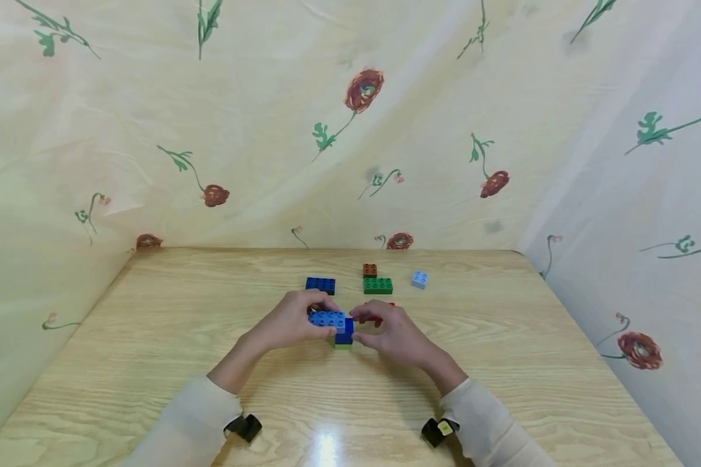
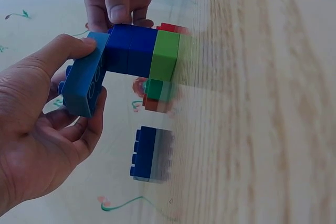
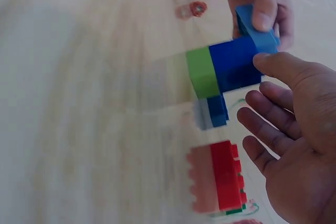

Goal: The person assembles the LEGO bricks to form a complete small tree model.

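Note:
My left hand pinches a long light blue brick, thumb on the near side and fingers behind. One end of that brick lies at the top of a short stack, and the rest juts out to the left. The stack has two dark blue bricks over a lime green brick and stands upright on the table. My right hand is at the stack's right side, thumb and index fingertips right at the upper dark blue brick. Its other fingers are spread loosely in the right wrist view.
Beyond the hands lie a dark blue brick, a green brick, a small brown brick and a small pale blue brick. A red brick is partly behind my right hand. Flowered cloth surrounds the wooden table.

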Available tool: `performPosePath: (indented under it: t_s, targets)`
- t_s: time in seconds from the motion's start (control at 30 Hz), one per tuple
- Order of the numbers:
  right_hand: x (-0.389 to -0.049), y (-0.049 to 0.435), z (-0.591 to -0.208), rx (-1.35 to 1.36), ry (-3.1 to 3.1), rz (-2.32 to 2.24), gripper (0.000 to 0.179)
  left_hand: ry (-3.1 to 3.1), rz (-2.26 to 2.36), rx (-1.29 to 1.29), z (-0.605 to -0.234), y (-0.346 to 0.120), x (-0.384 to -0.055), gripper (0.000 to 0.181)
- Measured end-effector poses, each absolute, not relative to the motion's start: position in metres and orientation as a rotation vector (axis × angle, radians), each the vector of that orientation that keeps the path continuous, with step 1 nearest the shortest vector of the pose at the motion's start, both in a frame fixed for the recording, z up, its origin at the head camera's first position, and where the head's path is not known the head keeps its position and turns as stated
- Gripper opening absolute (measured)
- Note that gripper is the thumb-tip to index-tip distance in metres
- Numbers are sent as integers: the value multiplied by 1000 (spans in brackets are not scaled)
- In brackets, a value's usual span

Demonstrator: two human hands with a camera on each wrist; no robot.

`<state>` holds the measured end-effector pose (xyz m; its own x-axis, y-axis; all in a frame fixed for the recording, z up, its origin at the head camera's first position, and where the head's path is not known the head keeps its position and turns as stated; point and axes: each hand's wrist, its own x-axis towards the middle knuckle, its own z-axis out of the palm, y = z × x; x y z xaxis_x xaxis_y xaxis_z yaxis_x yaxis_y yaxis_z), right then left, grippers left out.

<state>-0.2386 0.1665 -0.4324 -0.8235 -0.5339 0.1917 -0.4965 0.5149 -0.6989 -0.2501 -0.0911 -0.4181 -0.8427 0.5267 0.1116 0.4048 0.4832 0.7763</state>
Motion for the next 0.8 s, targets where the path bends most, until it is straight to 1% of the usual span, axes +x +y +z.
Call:
performPosePath:
  t_s: [0.3,0.57,0.8]
  targets:
    - [-260,185,-427,-762,2811,-1200,39,2578,1289,776,-418,-91,-250,28]
    - [-279,207,-433,-641,2785,-1189,36,2572,1295,777,-418,-90,-250,28]
    - [-287,214,-443,-516,2729,-1103,33,2583,1278,772,-418,-90,-250,28]
